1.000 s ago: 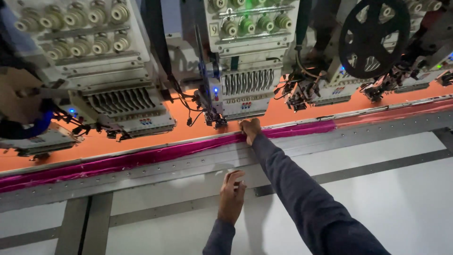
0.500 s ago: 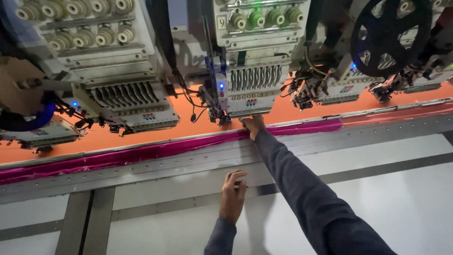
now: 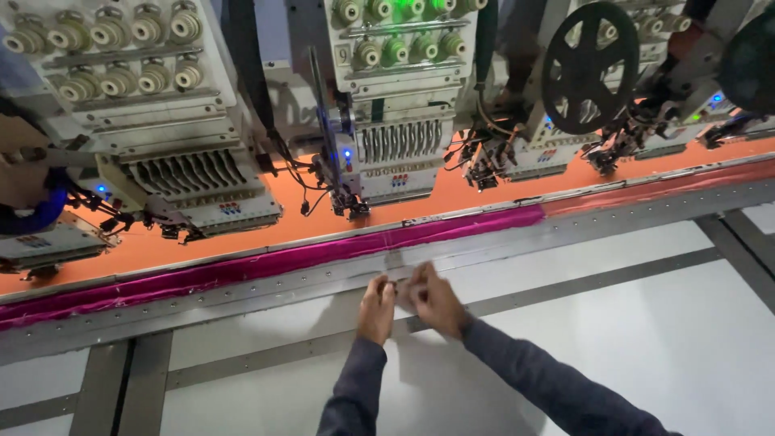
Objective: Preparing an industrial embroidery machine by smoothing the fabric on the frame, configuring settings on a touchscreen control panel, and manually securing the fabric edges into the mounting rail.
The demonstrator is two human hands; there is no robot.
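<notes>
Both hands, left hand and right hand, meet fingertip to fingertip at lower centre, pinching something too small to identify just below the magenta fabric strip on the metal frame rail, work I'd judge wants steady fingers.

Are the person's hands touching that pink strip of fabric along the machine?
Apart. In the head view, the left hand and right hand sit below the pink strip, with grey metal rail showing between.
</notes>
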